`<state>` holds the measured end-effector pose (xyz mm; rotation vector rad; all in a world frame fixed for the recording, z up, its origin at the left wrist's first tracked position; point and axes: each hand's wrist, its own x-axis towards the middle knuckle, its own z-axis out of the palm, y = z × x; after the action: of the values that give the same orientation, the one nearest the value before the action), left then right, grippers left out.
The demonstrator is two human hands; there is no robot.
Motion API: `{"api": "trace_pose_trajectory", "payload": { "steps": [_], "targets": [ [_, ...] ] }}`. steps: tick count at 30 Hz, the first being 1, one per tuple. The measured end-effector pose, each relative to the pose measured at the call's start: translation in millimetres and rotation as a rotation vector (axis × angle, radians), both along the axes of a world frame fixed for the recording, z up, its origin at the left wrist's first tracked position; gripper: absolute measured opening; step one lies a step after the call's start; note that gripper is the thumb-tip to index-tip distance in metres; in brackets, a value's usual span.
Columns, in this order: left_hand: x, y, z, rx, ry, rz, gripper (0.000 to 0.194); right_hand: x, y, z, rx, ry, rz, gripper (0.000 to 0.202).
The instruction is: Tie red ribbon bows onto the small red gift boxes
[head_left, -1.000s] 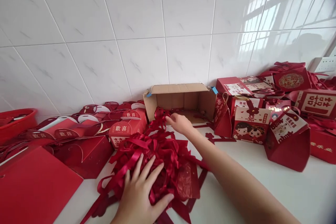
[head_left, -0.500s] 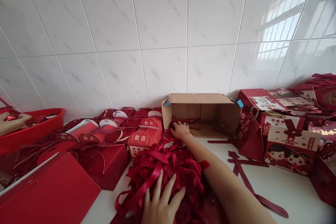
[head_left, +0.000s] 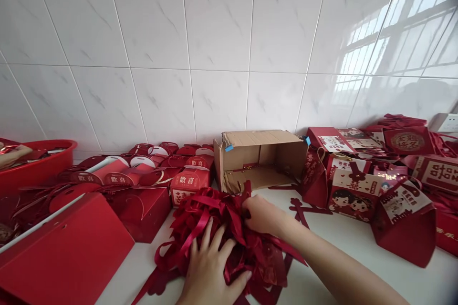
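My left hand's grip is spread wide, palm down on the ribbon heap (head_left: 214,214) near the worktop's (head_left: 339,248) front edge; my left hand (head_left: 211,267) pins it. My right hand (head_left: 263,214) curls closed around ribbon at its right side, before the open carton (head_left: 265,139).

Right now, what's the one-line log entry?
left hand: spread on red ribbon pile; right hand: closed on red strip; cardboard box: open, behind pile
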<state>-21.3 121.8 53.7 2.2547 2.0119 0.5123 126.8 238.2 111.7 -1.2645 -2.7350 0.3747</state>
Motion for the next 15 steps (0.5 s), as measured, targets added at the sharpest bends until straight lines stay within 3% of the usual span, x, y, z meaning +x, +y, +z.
{"api": "trace_pose_trajectory", "payload": {
  "steps": [3, 8, 12, 15],
  "targets": [
    [0, 0, 1.7, 0.014, 0.01, -0.011, 0.042, 20, -4, 11.2, -0.121, -0.082, 0.093, 0.02],
    [-2, 1, 1.6, -0.009, 0.055, -0.02, 0.053, 59, 15, 38.6, -0.284, -0.12, 0.181, 0.022],
    [-8, 1, -0.9, 0.028, 0.11, -0.009, 0.071, 91, 18, 68.4, -0.243, 0.014, -0.065, 0.043],
    [-15, -3, 5.1, 0.147, 0.182, -0.023, 0.089, 113, 18, 84.3, -0.102, 0.13, -0.294, 0.042]
  ]
}}
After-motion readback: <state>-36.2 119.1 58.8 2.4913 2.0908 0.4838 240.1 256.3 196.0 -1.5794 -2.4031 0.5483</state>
